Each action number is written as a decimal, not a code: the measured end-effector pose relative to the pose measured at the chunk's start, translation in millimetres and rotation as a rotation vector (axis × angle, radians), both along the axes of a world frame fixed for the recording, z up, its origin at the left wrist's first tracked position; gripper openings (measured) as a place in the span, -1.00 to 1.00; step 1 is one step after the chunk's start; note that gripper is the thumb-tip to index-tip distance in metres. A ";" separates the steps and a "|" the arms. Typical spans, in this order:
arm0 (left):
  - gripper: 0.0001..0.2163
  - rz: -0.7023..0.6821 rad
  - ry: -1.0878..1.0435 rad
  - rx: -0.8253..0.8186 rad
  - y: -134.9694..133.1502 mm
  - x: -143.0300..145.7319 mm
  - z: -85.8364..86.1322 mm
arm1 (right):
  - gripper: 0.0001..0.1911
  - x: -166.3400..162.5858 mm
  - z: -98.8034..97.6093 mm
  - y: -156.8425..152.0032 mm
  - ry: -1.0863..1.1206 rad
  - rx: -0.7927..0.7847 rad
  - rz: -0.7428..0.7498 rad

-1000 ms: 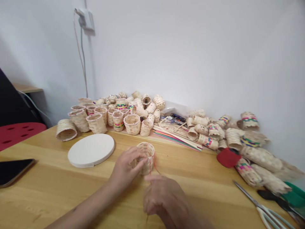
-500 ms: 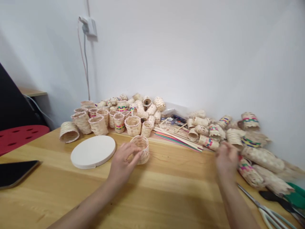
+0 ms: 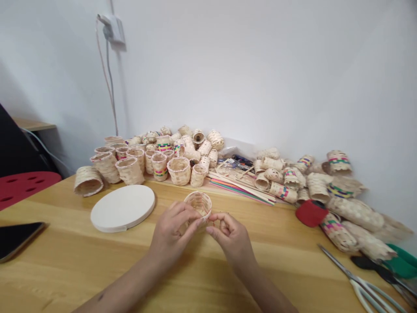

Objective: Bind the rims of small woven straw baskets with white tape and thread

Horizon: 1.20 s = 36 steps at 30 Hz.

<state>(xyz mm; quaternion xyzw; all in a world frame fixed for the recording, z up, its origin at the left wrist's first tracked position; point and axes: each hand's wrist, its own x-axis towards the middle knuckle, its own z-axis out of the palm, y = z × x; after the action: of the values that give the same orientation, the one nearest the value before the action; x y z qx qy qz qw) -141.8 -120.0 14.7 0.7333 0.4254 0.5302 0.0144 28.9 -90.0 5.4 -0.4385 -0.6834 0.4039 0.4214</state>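
A small woven basket [image 3: 199, 201] of pale strips, its mouth facing up, stands on the table in front of me. My left hand [image 3: 176, 226] grips its near left rim between thumb and fingers. At the near right of that rim, my right hand [image 3: 232, 241] is closed, thumb and index finger drawn together. Whatever sits between those right fingertips is too small to make out. Both hands partly cover the basket's near wall.
Several woven baskets [image 3: 179, 170] crowd the back left, beside a white round coil [image 3: 123, 208]. Coloured strips [image 3: 239, 189] lie behind my hands. Right of me are more woven pieces [image 3: 355, 213], a red object [image 3: 312, 213] and scissors [image 3: 353, 276]. A phone [image 3: 19, 239] lies at left.
My right hand has come left from the woven pieces to the basket's rim, uncovering the red object. My left hand still holds the basket. The view has shifted slightly.
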 end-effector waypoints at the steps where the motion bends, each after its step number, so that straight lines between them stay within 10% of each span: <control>1: -0.93 -0.012 0.003 -0.001 -0.5 1.1 0.2 | -0.82 -1.6 -1.2 -0.4 -0.007 0.019 -0.015; 10: -0.92 0.103 0.056 -0.018 12.1 -9.7 -9.5 | -0.76 24.2 14.2 -4.3 0.320 -0.153 0.376; 16: -0.89 0.081 0.017 -0.077 13.2 -8.4 -9.4 | -0.75 66.5 28.9 25.8 0.665 -0.057 0.195; 22: -0.87 0.055 0.100 -0.037 11.8 -6.7 -12.2 | -0.50 75.1 18.3 50.9 0.191 -0.021 -0.396; 29: -0.75 0.035 0.076 -0.174 9.9 -5.6 -15.8 | -0.70 61.7 18.0 36.2 -0.823 0.118 -0.196; 36: -0.87 0.038 -0.024 -0.249 11.8 -10.6 -8.9 | -0.88 71.9 6.6 38.1 -0.941 0.028 -0.111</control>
<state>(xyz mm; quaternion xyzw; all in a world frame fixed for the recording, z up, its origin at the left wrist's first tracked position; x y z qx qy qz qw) -152.4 -108.2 5.8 0.7111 0.5016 0.4823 0.1002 100.8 -51.9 12.0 -0.6041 -0.7809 0.1290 0.0927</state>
